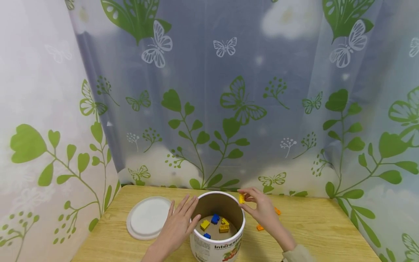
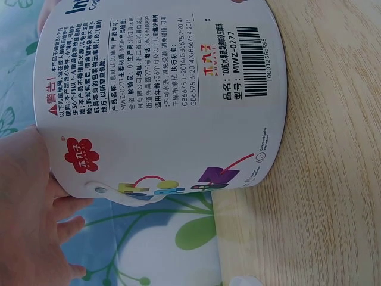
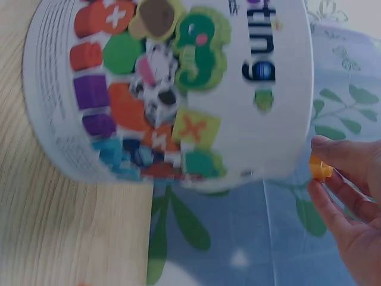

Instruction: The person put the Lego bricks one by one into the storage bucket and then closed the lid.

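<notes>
A white round tub (image 1: 201, 244) with printed sides stands at the table's front, its top uncovered. Several toy building bricks lie on its floor, among them a blue brick (image 1: 215, 218) and a yellow brick (image 1: 204, 225). My left hand (image 1: 178, 223) rests at the tub's left rim, fingers extended; the left wrist view shows the hand (image 2: 27, 202) beside the tub's printed wall. Between thumb and fingertips, my right hand (image 1: 262, 209) pinches a yellow-orange brick (image 1: 241, 198) at the right rim. That brick (image 3: 320, 169) also shows in the right wrist view, just beyond the rim.
A white round lid (image 1: 148, 218) lies on the wooden table (image 1: 320, 225) left of the tub. Two orange pieces, one orange brick (image 1: 260, 227) and one farther orange brick (image 1: 277, 211), lie right of it. A patterned curtain (image 1: 209, 109) hangs behind the table.
</notes>
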Available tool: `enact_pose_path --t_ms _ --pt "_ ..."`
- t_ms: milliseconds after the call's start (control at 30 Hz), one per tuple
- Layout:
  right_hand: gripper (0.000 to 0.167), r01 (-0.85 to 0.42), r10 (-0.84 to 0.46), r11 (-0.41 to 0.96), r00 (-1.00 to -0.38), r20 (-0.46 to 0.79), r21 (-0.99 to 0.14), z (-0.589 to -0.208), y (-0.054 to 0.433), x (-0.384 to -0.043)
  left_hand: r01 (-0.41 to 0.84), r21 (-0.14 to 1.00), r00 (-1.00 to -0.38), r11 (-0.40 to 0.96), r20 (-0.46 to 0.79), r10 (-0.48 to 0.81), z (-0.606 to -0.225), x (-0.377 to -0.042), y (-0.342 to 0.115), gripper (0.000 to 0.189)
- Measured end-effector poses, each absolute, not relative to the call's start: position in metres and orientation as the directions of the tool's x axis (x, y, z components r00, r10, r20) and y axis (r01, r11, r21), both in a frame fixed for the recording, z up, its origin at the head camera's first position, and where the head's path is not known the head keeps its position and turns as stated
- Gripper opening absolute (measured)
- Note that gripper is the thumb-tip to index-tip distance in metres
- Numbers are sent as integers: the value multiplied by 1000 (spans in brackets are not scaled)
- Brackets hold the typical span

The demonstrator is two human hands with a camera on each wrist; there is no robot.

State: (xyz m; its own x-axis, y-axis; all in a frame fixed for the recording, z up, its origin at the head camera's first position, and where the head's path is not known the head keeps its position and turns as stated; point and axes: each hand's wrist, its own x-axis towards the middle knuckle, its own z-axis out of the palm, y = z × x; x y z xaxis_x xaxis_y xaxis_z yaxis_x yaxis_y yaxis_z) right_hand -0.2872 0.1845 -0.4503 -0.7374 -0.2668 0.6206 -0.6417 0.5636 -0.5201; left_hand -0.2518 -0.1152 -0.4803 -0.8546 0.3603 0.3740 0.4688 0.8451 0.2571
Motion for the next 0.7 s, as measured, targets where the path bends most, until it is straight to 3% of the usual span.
enact_pose_path --t_ms 333,700 --pt "40 -691 -439 515 -721 536 -508 -446 146 -287 466 266 -860 844 362 361 -480 -252 -115 58" --pt "43 -722 -571 521 -692 443 -455 -453 125 -284 463 257 -860 848 362 360 -480 -252 -115 59"
